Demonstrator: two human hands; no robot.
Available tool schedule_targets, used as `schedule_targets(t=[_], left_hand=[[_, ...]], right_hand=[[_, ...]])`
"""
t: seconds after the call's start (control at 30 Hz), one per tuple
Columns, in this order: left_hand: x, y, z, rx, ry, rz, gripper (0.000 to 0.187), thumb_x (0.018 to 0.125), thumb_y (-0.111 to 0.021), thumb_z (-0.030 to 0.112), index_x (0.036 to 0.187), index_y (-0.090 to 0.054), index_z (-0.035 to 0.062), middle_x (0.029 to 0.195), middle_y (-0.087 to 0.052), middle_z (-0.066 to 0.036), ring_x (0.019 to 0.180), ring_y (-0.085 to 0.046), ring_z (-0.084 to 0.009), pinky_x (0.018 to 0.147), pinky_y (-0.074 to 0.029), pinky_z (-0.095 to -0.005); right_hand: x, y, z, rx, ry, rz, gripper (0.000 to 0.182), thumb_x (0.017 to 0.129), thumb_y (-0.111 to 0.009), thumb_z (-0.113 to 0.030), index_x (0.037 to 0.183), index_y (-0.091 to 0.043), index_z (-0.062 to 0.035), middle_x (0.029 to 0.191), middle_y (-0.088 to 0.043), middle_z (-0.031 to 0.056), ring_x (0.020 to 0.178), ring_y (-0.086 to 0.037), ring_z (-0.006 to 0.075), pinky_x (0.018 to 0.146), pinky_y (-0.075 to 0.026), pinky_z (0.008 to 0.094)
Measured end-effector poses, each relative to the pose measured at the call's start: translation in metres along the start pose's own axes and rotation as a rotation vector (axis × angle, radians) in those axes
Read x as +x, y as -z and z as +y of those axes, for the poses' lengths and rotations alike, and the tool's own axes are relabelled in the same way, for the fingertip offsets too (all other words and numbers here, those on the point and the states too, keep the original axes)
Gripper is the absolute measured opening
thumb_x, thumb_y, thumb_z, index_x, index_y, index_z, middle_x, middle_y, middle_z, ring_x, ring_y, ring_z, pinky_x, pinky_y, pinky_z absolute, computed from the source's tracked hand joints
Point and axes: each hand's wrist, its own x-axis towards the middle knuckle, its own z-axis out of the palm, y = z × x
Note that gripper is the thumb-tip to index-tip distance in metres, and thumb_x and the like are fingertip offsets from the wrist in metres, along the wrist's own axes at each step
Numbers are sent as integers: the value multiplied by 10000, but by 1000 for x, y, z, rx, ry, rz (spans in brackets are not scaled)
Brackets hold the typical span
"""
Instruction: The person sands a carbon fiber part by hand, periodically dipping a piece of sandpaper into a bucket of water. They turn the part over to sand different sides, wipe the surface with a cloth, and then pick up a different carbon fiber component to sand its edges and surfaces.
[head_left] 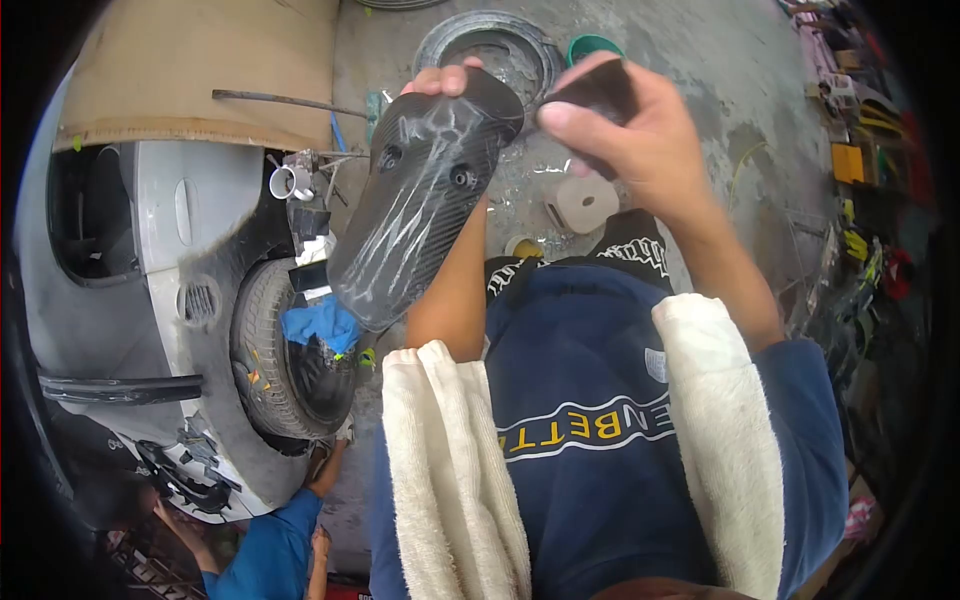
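Observation:
A glossy black carbon-weave part (425,200), curved and elongated with two holes, is held up at the centre left. My left hand (442,79) is closed on its upper end; the fingertips show over the edge, and the rest of the hand and the forearm are partly hidden behind the part. Just right of the part's upper end, my right hand (620,120) pinches a dark folded sheet (608,92) between thumb and fingers. A small gap separates the sheet from the part. Motion slightly blurs this hand.
A silver-grey car body (190,200) with a tyre (265,350) fills the left. A co-worker in blue (265,550) is at the lower left. On the floor are a ring-shaped basin (440,45), a green bucket (594,46) and a round roll (582,204). Clutter lines the right.

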Motion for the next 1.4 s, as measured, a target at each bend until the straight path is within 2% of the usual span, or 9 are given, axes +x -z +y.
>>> schedule_targets(t=[0.27,0.63,0.7,0.77,0.83,0.97,1.13,1.27,1.4], left_hand=[[68,45,-76,266,11,-88,412,1055,-237,270,1018,-582,48,1086,-539,-126,1334,-289,-298,1169,-277,-484],[95,118,-208,788,-194,-66,561,1058,-177,385,1080,-613,34,1312,-534,-183,1401,-311,-334,1154,-254,-559],[90,131,-213,868,-74,-18,520,1062,-196,396,1207,-571,66,1439,-445,-184,1436,-276,-283,1165,-272,-490],[97,140,-250,450,-557,772,480,1040,-241,287,901,-598,-4,1336,-530,-268,1372,-381,-349,1138,-327,-471],[85,162,-250,508,-406,591,288,992,-360,221,992,-574,29,1377,-504,-218,1310,-430,-321,1092,-361,-438],[73,141,-260,426,-438,668,187,901,-603,149,1078,-545,130,1416,-488,-143,1179,-531,-255,994,-435,-399],[6,125,-227,306,-504,1043,336,934,-615,410,1112,-542,134,1218,-580,-102,1108,-576,-233,937,-497,-401],[-25,83,-187,128,-156,748,848,774,-674,627,1358,-447,56,1258,-584,-125,1126,-605,-249,971,-501,-437],[-71,76,-167,55,-53,672,857,774,-750,529,1390,-421,33,1301,-572,-140,1144,-601,-244,969,-505,-437]], right_hand=[[93,133,66,450,-465,-552,236,839,-745,-113,1013,-617,-18,932,-659,63,893,-649,169,847,-517,306],[200,294,144,603,-660,-769,187,856,-722,-138,984,-615,-53,878,-628,23,840,-607,119,772,-488,260],[220,306,160,656,-735,-777,214,846,-735,-159,996,-614,-67,889,-626,15,856,-602,110,757,-480,241],[229,313,156,569,-750,-547,356,827,-756,-207,1119,-590,-87,1060,-631,8,943,-594,111,809,-462,276],[247,325,166,312,-766,-526,497,822,-739,-214,1259,-534,-95,1138,-613,17,982,-595,120,862,-467,307],[270,309,201,474,-581,-734,330,723,-741,-189,960,-542,-75,753,-536,-19,570,-516,61,384,-348,201],[286,249,184,312,-753,-1074,334,676,-811,-213,697,-504,-81,642,-540,2,418,-464,93,367,-356,239],[305,188,157,104,-773,-1228,276,641,-830,-158,708,-588,-46,681,-570,12,539,-532,110,510,-437,260],[297,144,136,-131,-761,-1345,219,640,-816,-60,797,-667,-29,789,-636,28,741,-605,137,753,-476,273]])
